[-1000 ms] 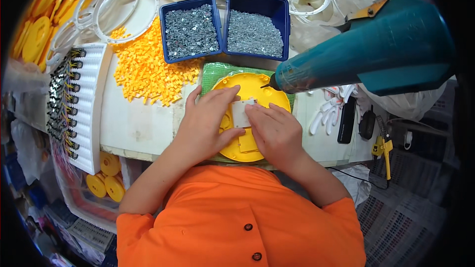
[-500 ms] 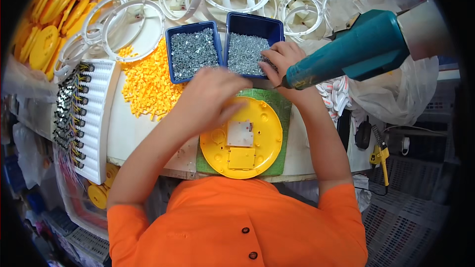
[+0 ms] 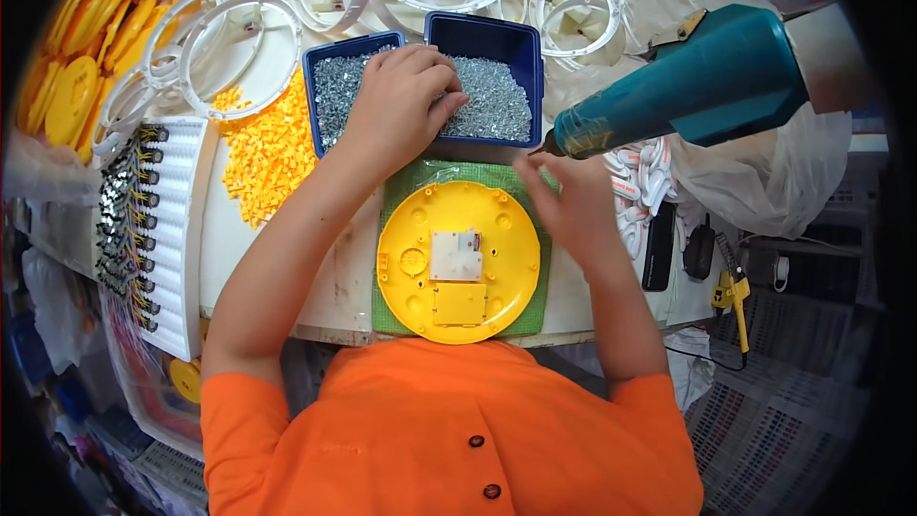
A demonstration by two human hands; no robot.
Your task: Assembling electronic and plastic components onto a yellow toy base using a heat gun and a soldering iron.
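My left hand (image 3: 406,100) is over the inner edges of two blue bins of small metal screws, its fingers curled in above the right bin (image 3: 487,100) and covering part of the left bin (image 3: 334,96). Anything between those fingers is hidden. My right hand (image 3: 573,196), somewhat blurred, has its fingertips drawn together at the tip of a teal power screwdriver (image 3: 683,81); what they pinch is too small to name. Below, a round yellow plastic plate (image 3: 511,272) lies on a green mat (image 3: 392,315), with a white box-like part (image 3: 457,256) and a square yellow cover (image 3: 459,305) on it.
Small yellow pieces (image 3: 263,177) are heaped left of the bins. A white ridged tray (image 3: 177,239) holds wired components. White rings (image 3: 244,57) and yellow discs (image 3: 72,100) crowd the back. White parts (image 3: 640,182), a plastic bag (image 3: 764,172) and a yellow-handled tool (image 3: 735,296) are at right.
My right hand has left the right bin and come down and nearer, to the screwdriver's tip. My left hand has moved up to the bins. The plate stays on the mat.
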